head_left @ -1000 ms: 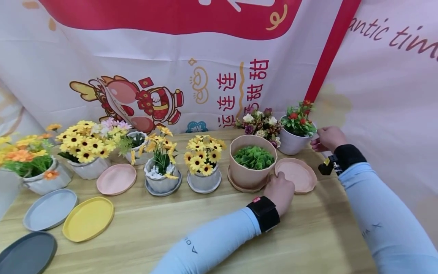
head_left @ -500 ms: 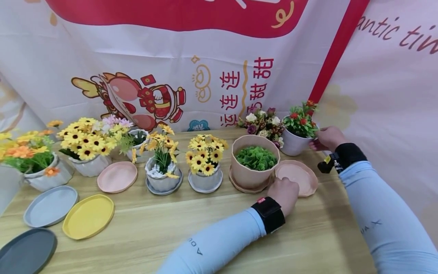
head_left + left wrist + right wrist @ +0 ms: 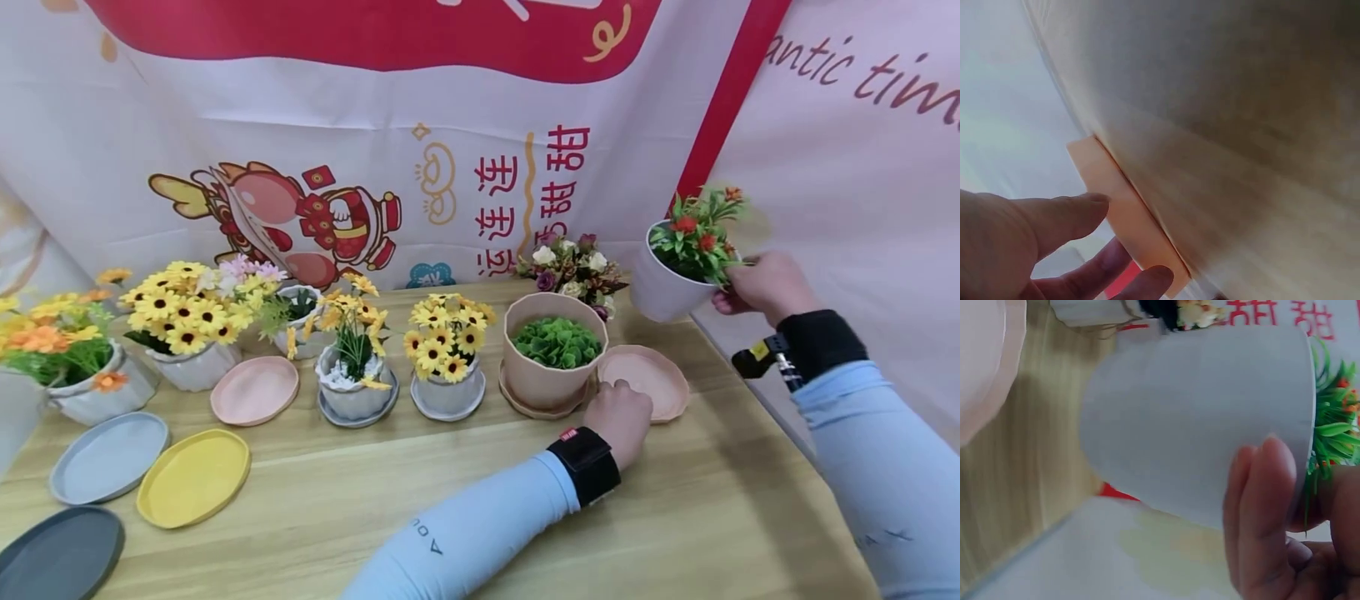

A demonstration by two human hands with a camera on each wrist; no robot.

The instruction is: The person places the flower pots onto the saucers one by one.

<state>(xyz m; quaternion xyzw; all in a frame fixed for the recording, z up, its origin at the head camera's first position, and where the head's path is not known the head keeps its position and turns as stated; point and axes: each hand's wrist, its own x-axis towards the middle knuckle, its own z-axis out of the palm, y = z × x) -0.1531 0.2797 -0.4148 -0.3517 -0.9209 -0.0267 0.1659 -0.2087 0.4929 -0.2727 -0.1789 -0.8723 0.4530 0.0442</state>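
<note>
Pot of white colour (image 3: pixel 667 279), with red flowers (image 3: pixel 693 233) inside, hangs above the back right corner of the surface (image 3: pixel 315 517), tilted so that its top leans toward the right edge. The right hand (image 3: pixel 772 287) pinches its rim, with fingers (image 3: pixel 1266 500) lying along the outside wall. I judge the pot to be light and stiff, probably thin plastic, so it should not break easily; but its smooth wall may slip, and a hold on one side may let it swing. Safer is to grasp the bare wall below the rim, not the soft flowers. The left hand (image 3: pixel 618 421) touches the pink saucer (image 3: pixel 651 379) toward the right edge; whether it pinches this, I cannot tell.
</note>
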